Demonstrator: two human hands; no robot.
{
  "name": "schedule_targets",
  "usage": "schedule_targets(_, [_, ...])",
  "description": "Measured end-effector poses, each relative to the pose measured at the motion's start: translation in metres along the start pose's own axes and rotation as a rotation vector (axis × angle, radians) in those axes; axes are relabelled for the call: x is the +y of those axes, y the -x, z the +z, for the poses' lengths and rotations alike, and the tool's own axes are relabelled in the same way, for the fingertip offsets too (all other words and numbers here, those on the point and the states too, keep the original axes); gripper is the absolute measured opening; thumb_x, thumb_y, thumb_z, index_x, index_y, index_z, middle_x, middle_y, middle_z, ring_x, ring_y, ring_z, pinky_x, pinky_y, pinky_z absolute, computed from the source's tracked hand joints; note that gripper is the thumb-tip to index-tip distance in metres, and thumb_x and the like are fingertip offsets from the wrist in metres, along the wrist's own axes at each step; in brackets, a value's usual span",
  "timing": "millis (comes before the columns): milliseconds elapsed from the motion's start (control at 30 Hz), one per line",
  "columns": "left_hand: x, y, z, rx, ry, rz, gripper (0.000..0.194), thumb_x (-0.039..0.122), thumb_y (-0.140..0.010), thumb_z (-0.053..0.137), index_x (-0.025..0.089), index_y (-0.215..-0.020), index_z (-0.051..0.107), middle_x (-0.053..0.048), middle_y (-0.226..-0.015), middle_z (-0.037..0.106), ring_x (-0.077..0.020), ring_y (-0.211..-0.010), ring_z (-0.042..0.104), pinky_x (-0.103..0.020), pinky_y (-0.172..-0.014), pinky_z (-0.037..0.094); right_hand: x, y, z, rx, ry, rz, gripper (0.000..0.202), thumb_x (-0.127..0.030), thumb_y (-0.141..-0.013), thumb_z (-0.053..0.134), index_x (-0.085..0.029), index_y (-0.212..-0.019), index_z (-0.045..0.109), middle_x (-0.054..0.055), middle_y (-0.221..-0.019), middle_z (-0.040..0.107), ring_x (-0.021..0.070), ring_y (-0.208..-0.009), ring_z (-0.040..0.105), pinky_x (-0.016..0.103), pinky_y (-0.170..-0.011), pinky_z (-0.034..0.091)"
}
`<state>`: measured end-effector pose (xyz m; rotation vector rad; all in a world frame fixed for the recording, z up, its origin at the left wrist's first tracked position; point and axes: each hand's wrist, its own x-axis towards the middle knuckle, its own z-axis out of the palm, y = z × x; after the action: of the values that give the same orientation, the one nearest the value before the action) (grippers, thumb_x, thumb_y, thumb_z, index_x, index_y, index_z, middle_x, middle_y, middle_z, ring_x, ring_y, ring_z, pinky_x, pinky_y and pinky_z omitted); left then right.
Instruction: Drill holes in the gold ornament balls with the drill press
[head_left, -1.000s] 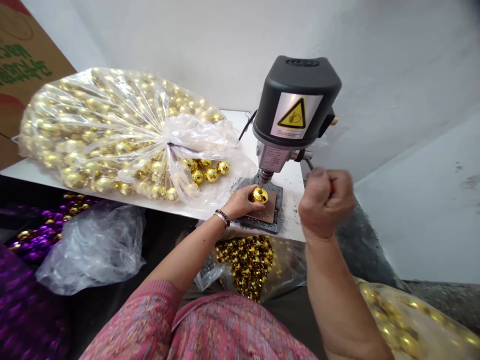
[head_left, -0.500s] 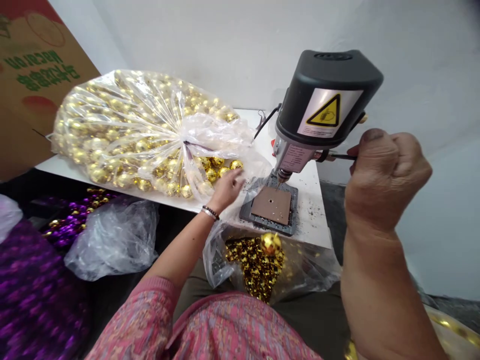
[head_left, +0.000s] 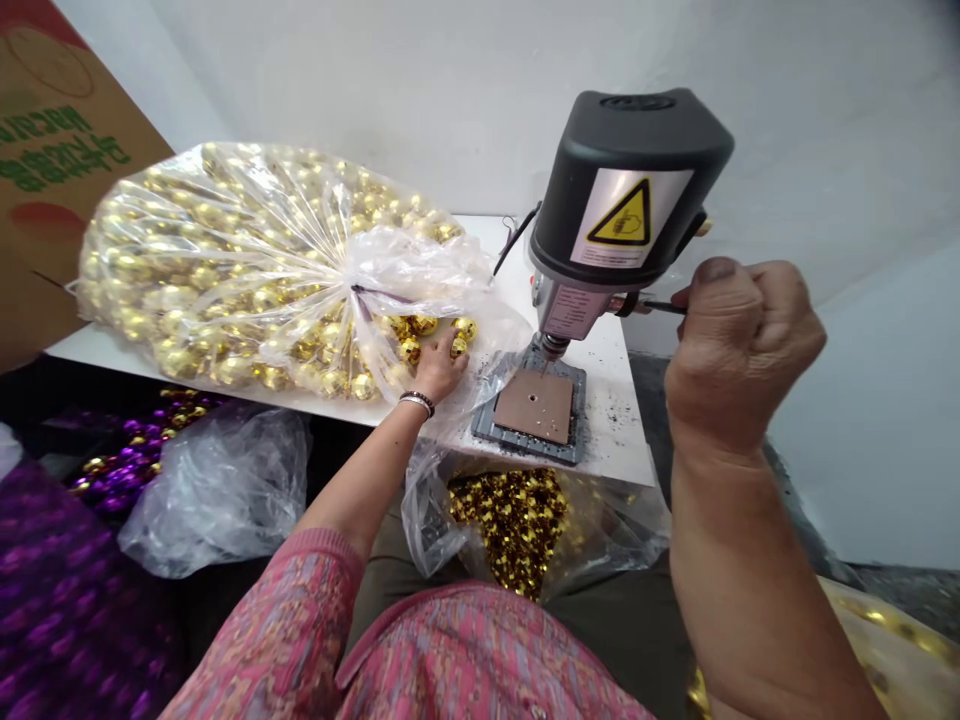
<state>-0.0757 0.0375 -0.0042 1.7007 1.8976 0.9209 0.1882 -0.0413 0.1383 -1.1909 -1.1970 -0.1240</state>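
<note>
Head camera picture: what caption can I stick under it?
The left hand reaches into shiny gold balls near a stuffed bag, while the right hand grips the lever of a drill press.

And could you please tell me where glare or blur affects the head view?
Head view: white glints streak the clear bag; the purple material at lower left is blurred; the warning triangle is distinct, but the small print below it is unreadable.
</note>
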Motion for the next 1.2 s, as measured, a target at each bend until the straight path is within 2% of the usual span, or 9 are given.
schedule_targets(100, [0.002,0.012,-0.010,-0.023,0.249,0.003,0.071,0.017,-0.079,0.081,0.017,-0.145,0.056,-0.012,-0.123,0.071,-0.0266,-0.107,0.074,-0.045,-0.104,0.061,-0.001,0.000,0.000,-0.020,-0.003,-0.014,0.055,-0.066,-0.103,0.050,-0.020,-0.074,0.045,-0.005,-0.065,0.047,0.0055,-0.062,0.043,0.025,-0.066,0.033])
schedule_targets(233, [0.006,0.031,-0.024,-0.292,0.591,-0.062,0.069,0.032,-0.074,0.086,0.023,-0.134,0.053,-0.002,-0.109,0.072,-0.0163,-0.087,0.070,-0.032,-0.080,0.061,-0.002,-0.001,0.000,-0.025,0.004,-0.053,0.059,-0.071,-0.106,0.045,-0.020,-0.076,0.044,-0.005,-0.066,0.047,0.0058,-0.064,0.041,0.026,-0.068,0.032])
schedule_targets(400, [0.016,0.045,-0.016,-0.527,0.794,-0.136,0.071,0.072,-0.088,0.072,0.027,-0.141,0.057,-0.009,-0.117,0.074,-0.0199,-0.088,0.074,-0.033,-0.071,0.059,-0.002,-0.003,-0.003,-0.101,-0.009,-0.038,0.051,-0.061,-0.108,0.045,-0.020,-0.078,0.042,-0.003,-0.072,0.047,0.0065,-0.072,0.040,0.029,-0.076,0.037])
schedule_targets(500, [0.023,0.050,-0.006,-0.577,0.808,-0.179,0.071,0.074,-0.093,0.066,0.027,-0.147,0.058,-0.012,-0.120,0.074,-0.0242,-0.093,0.078,-0.036,-0.072,0.061,-0.005,-0.004,-0.003,-0.107,-0.014,-0.027,0.047,-0.057,-0.107,0.046,-0.020,-0.078,0.043,-0.003,-0.071,0.047,0.0060,-0.072,0.040,0.027,-0.075,0.036])
schedule_targets(633, [0.032,0.053,0.003,-0.615,0.724,-0.137,0.071,0.045,-0.088,0.078,0.025,-0.153,0.058,-0.006,-0.109,0.076,-0.0173,-0.080,0.072,-0.031,-0.071,0.059,-0.008,-0.003,-0.002,-0.071,-0.014,-0.025,0.049,-0.059,-0.106,0.048,-0.020,-0.077,0.042,-0.005,-0.067,0.043,0.0046,-0.069,0.041,0.024,-0.073,0.035])
schedule_targets(700, [0.038,0.052,0.005,-0.611,0.622,-0.083,0.070,0.038,-0.087,0.080,0.021,-0.152,0.061,-0.004,-0.101,0.075,-0.0149,-0.076,0.068,-0.028,-0.069,0.057,-0.009,-0.003,-0.002,-0.071,-0.023,-0.018,0.049,-0.060,-0.106,0.048,-0.020,-0.078,0.042,-0.005,-0.067,0.042,0.0040,-0.069,0.041,0.023,-0.073,0.036])
schedule_targets(933, [0.056,0.044,0.008,-0.474,0.230,0.103,0.048,0.037,-0.082,0.087,0.016,-0.124,0.076,-0.005,-0.108,0.080,-0.0194,-0.094,0.070,-0.031,-0.087,0.057,-0.015,-0.002,-0.004,-0.109,-0.056,0.003,0.046,-0.054,-0.109,0.045,-0.020,-0.078,0.042,-0.005,-0.072,0.048,0.0021,-0.070,0.047,0.021,-0.077,0.038])
schedule_targets(1033, [0.061,0.046,0.008,-0.445,0.122,0.116,0.051,0.037,-0.081,0.088,0.017,-0.127,0.076,-0.005,-0.110,0.081,-0.0217,-0.097,0.071,-0.032,-0.088,0.058,-0.017,-0.002,-0.005,-0.122,-0.107,0.009,0.042,-0.049,-0.109,0.045,-0.020,-0.079,0.042,-0.004,-0.073,0.051,0.0025,-0.071,0.050,0.021,-0.077,0.038])
schedule_targets(1200, [0.062,0.045,0.013,-0.423,0.066,0.170,0.056,0.031,-0.078,0.089,0.014,-0.131,0.076,-0.008,-0.115,0.081,-0.0242,-0.101,0.073,-0.035,-0.096,0.060,-0.017,-0.002,-0.007,-0.158,-0.112,0.022,0.042,-0.048,-0.109,0.049,-0.020,-0.079,0.037,-0.006,-0.072,0.045,0.0011,-0.069,0.041,0.021,-0.077,0.037])
